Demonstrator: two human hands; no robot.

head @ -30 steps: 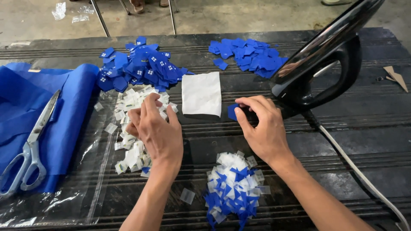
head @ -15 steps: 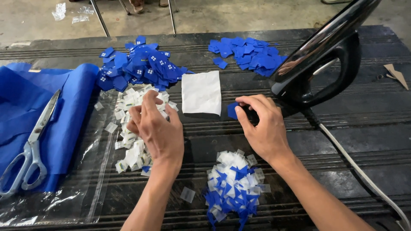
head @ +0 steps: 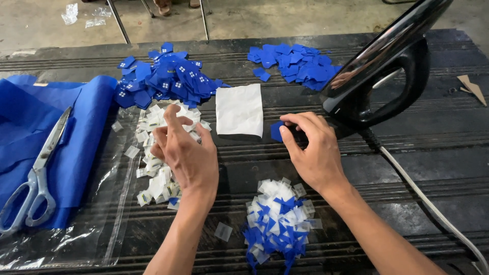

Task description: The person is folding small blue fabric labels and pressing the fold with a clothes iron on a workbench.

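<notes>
At the far left a blue cloth (head: 76,132) lies folded on the dark table (head: 407,203), and a pair of scissors (head: 38,175) rests on it, the blades pointing away from the person and a little to the right, the handles near the front edge. Just beside the cloth is a loose heap of small white pieces (head: 158,153).

The left hand (head: 181,153) is over this heap. Compared with one second ago it has lifted a little and its fingers are now more spread and curled; it seems to be picking one white piece, but I cannot tell if it really pinches one. I judge that the hand is still searching in the pile.

Behind it lies a pile of blue patches with white marks (head: 163,81), and next a white sheet (head: 239,109), its long side running away from the person.

The right hand (head: 310,147) has hardly moved. Its fingertips press down a small blue patch (head: 276,131) on the table, just right of the white sheet, beside the black iron (head: 379,76). The patch is mostly covered, so its direction is unclear.

Near the front is a mixed blue and white heap (head: 277,224).
</notes>
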